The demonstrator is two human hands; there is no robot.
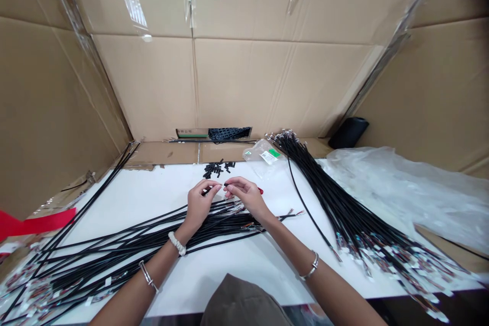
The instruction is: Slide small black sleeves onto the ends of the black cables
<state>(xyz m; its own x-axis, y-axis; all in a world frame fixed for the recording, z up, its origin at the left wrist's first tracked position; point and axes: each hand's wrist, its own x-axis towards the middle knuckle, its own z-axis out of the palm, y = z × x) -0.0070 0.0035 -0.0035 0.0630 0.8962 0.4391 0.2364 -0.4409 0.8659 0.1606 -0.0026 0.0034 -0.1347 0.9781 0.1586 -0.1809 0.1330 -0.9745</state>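
My left hand [199, 204] and my right hand [246, 197] meet above the white table, with their fingertips pinching a small black part [224, 185], too small to identify exactly. A thin red tip [260, 191] shows just beyond my right fingers. Several short black pieces lie in a small heap [217, 168] just beyond my hands. A loose spread of long black cables [153, 237] lies under my left wrist. A large bundle of black cables [344, 209] with multicoloured wire ends fans out to my right.
Brown cardboard walls [237, 81] surround the white table [244, 275] on three sides. A clear plastic bag with a green label [263, 155] and a plastic sheet [397, 188] lie at the back right. A black pouch [348, 132] sits behind the bundle.
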